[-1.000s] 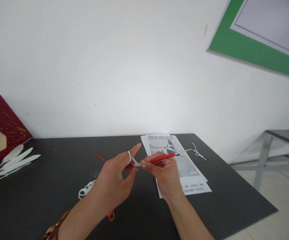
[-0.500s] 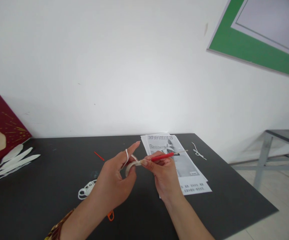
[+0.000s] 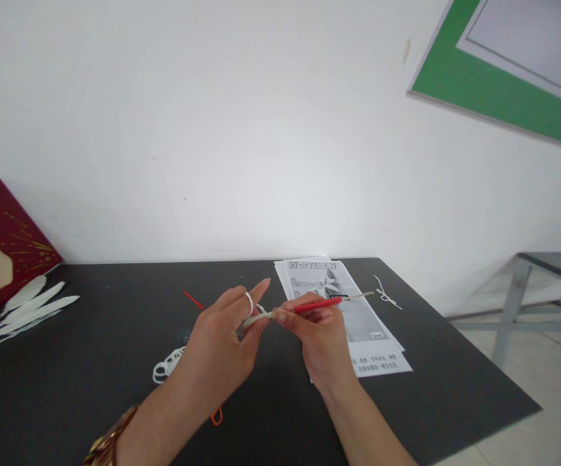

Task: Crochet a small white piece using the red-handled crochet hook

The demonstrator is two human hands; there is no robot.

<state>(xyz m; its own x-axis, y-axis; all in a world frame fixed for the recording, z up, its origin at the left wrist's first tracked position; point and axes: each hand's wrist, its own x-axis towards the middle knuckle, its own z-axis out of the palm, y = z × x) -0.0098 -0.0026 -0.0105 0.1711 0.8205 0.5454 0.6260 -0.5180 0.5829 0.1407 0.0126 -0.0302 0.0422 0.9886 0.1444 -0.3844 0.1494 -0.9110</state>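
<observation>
My left hand [image 3: 229,336] pinches a small white crochet piece [image 3: 248,321], with a strand of yarn looped round a finger and another finger pointing up. In my right hand [image 3: 321,340] lies a crochet hook [image 3: 316,305] with a red handle; its metal end points right. The thumb and fingertips of that hand also touch the right end of the white piece, and the hook's working tip there is too small to make out. Beside my left wrist, a loose coil of white yarn [image 3: 164,369] rests on the black table [image 3: 115,323].
Printed sheets [image 3: 374,366] lie under and behind my right hand. Further right is a short tied yarn piece [image 3: 384,296]. White crocheted petals [image 3: 42,304] sit left, by a dark red board [image 3: 13,239]. A red plastic needle [image 3: 193,299] and an orange stitch marker [image 3: 217,416] lie nearby.
My left hand has rolled slightly, its fingers closing nearer the white piece, which now shows flatter. The crochet hook has slid a little to the right with my right hand.
</observation>
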